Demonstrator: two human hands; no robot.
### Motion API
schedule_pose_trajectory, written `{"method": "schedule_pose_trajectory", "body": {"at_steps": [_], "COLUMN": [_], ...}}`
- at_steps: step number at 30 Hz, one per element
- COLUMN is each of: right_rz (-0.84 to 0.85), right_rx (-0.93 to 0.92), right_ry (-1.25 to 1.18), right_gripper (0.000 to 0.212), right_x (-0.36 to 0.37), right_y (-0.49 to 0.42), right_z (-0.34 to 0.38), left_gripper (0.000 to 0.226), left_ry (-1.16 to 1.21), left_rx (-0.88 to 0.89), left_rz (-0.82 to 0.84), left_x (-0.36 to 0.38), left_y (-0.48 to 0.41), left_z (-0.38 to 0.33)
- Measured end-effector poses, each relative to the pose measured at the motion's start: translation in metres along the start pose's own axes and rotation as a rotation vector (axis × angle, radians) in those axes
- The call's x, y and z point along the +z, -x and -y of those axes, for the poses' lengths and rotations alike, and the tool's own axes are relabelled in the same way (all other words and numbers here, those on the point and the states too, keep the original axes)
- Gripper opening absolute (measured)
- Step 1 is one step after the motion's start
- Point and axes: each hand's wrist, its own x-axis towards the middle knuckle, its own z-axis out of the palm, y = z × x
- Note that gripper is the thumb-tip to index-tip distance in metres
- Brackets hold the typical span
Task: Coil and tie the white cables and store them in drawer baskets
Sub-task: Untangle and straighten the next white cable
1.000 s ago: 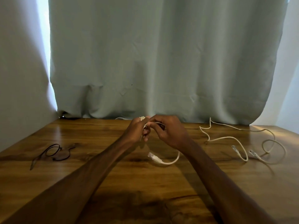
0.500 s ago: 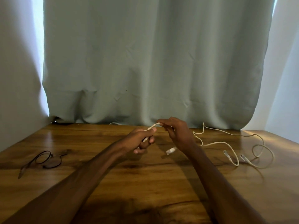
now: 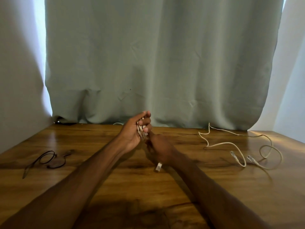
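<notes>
Cable (image 3: 141, 129): now bunched in left hand (image 3: 132, 135), fingers curled round; tying likely next.
Right hand (image 3: 160, 148): dropped lower; grip I cannot tell.

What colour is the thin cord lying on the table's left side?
The cord is black; the head view, the only one, shows it.

two white cables (image 3: 158, 166) (image 3: 221, 143), one black cable (image 3: 49, 158).

We were in what looked like a home room: a glossy brown wooden table (image 3: 247, 195) set against a long grey-green fabric curtain (image 3: 156, 63) between plain pale walls (image 3: 16, 80)
</notes>
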Motion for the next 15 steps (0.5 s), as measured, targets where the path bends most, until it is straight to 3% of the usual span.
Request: {"method": "schedule_pose_trajectory", "body": {"at_steps": [3, 6, 11, 15], "right_rz": [0.077, 0.074, 0.233, 0.186], "right_rx": [0.001, 0.014, 0.2, 0.36], "right_ry": [-0.079, -0.236, -0.645, -1.01], "right_gripper": [0.006, 0.02, 0.024, 0.025], "right_x": [0.007, 0.007, -0.003, -0.01], "right_y": [0.002, 0.003, 0.008, 0.006], "right_z": [0.015, 0.024, 0.039, 0.047], "left_gripper": [0.021, 0.019, 0.015, 0.01], "left_ry": [-0.018, -0.066, -0.279, -0.253], "left_rx": [0.068, 0.119, 0.181, 0.171], "left_rz": [-0.134, -0.247, -0.401, -0.438], "left_x": [-0.008, -0.009, -0.015, -0.018], "left_y": [-0.001, -0.004, -0.01, -0.007], "left_z": [-0.001, 0.001, 0.004, 0.003]}}
